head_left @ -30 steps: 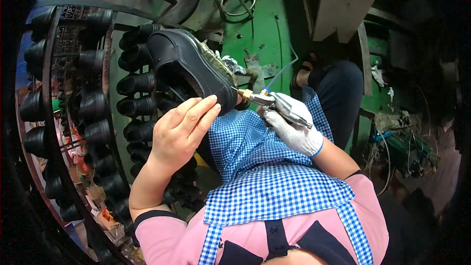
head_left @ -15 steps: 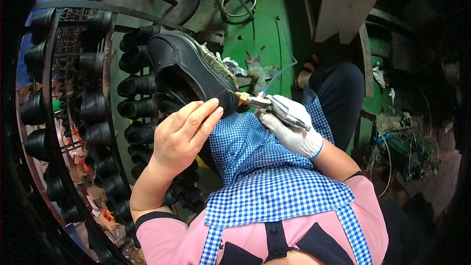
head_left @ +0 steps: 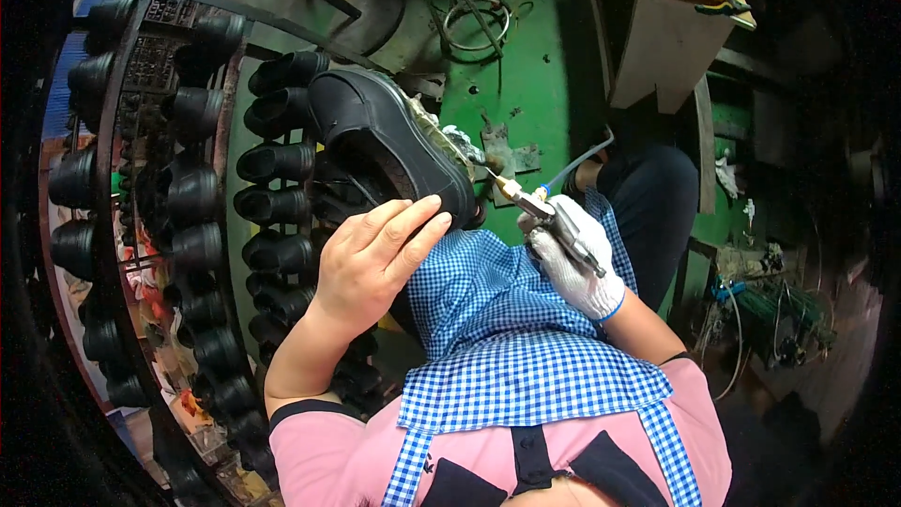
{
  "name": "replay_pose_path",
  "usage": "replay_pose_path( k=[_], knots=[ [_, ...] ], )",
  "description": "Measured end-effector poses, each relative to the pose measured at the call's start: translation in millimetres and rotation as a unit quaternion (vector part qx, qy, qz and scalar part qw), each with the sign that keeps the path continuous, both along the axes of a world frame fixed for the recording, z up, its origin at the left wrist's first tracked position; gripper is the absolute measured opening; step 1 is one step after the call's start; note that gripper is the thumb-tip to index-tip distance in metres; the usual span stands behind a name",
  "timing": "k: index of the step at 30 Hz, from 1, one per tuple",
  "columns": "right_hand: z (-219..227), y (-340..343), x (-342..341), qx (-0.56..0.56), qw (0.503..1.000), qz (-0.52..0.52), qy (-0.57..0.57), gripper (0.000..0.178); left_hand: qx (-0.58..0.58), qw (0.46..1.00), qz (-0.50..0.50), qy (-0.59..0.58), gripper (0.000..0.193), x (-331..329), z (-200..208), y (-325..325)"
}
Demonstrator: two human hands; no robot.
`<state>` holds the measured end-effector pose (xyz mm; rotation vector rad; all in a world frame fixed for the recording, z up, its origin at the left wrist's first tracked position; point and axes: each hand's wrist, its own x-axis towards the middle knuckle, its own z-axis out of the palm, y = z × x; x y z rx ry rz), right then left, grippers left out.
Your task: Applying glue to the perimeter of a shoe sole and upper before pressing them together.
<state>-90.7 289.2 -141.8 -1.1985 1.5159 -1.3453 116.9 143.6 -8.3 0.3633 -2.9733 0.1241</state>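
A black shoe (head_left: 388,147) is held out before me, its toe up and away and its heel towards me. My left hand (head_left: 375,249) is bare and closed on the heel, fingers laid along the collar and thumb out of sight. Yellowish, ragged material (head_left: 434,136) runs along the sole's right edge. In its white knitted glove, my right hand (head_left: 582,258) grips a small metal spray gun (head_left: 563,230) with a brass nozzle and a thin needle tip. A blue-grey hose (head_left: 577,167) leads up from it. The tip stands to the right of the heel, apart from the shoe.
To the left stands a metal rack (head_left: 127,127) with several rows of black shoes (head_left: 274,161). Ahead is a green floor (head_left: 535,75) with a coiled cable (head_left: 477,26). A pale box-like stand (head_left: 668,42) is at far right, wires (head_left: 779,305) at right.
The needle tip has left the shoe's heel, and my right hand has drawn away to the right with the spray gun. My left hand keeps its hold. The whole view has shifted a little.
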Motion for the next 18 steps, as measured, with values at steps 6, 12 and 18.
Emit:
replay_pose_path(
  k=[6, 12, 18],
  knots=[
    [-32, -29, 12, -0.041, 0.983, -0.102, 0.149, 0.028, -0.008, 1.0, 0.03, 0.007, 0.042, 10, -5, 8],
    [-97, -90, 43, -0.035, 0.961, -0.084, 0.259, 0.033, -0.012, 0.997, 0.063, 0.034, 0.039, 15, -12, 15],
    [-96, -53, 59, -0.03, 0.965, 0.092, 0.243, 0.033, 0.012, 0.997, 0.055, 0.055, 0.04, 17, -11, 14]
  ],
)
